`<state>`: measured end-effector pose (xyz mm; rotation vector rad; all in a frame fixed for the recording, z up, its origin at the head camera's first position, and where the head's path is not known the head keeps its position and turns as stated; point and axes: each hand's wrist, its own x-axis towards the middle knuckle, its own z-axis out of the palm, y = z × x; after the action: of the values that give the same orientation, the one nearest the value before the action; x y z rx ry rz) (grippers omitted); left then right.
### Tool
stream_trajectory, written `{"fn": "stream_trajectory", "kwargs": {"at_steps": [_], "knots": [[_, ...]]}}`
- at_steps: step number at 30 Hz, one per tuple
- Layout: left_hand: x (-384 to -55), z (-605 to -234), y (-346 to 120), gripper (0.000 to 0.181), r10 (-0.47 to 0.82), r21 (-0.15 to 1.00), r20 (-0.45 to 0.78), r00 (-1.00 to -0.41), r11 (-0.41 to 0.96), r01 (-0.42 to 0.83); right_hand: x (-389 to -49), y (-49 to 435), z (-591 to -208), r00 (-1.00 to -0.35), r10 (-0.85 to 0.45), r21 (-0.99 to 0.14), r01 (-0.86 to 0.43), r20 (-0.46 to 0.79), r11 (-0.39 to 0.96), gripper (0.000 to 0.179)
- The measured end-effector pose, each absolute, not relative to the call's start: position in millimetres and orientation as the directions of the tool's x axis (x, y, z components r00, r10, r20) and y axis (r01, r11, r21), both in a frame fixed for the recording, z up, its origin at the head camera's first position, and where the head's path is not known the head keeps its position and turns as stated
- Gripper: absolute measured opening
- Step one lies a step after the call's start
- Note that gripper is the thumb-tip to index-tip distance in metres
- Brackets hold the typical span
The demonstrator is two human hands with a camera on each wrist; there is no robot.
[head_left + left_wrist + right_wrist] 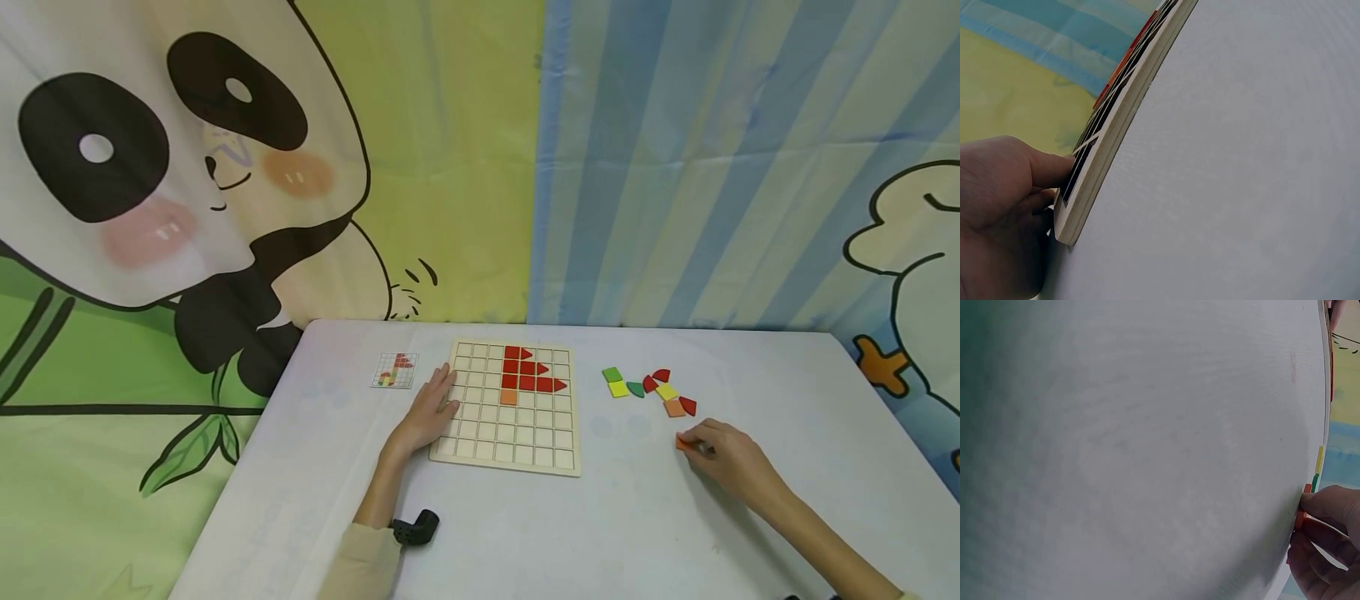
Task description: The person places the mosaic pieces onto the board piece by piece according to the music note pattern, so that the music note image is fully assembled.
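My right hand (723,458) pinches an orange tile (681,442) between thumb and fingertips, low over the table to the right. The right wrist view also shows this orange tile (1300,519) in the fingers. On the left, my left hand (426,410) rests along the left edge of a wooden grid board (480,450), fingers stretched out. Its thumb (1050,169) touches the board's rim in the left wrist view. Set in the board are red square and pointed tiles (527,382) in three rows, with one orange square (508,397) under their left end.
Loose tiles lie right of the board: a green square (611,374), yellow squares (618,389), a dark green rounded piece (635,389), red rounded pieces (688,406) and an orange square (674,408). A pattern card (393,370) lies left of the board. A printed curtain (465,167) hangs behind the white table.
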<state>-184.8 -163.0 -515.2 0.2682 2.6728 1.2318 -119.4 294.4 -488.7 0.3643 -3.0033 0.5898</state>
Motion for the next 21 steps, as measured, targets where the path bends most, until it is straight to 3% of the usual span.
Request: {"fn": "stream_trajectory", "kwargs": {"at_steps": [8,15,21], "knots": [[-185,-515,-163,0.058,0.239,0.764,-0.100,-0.966,0.640,0.080,-119,294,-488,-0.970,-0.221,-0.357,-0.241,0.097,0.902,0.024],[-187,-517,-163,0.059,0.232,0.761,-0.113,-0.966,0.645,0.066,-121,291,-485,-0.924,-0.303,-0.292,-0.363,0.232,0.885,0.026],[-186,-516,-163,0.060,0.234,0.762,-0.113,-0.966,0.644,0.067,-123,245,-468,-0.884,-0.380,-0.368,-0.460,0.272,0.808,0.029]]}}
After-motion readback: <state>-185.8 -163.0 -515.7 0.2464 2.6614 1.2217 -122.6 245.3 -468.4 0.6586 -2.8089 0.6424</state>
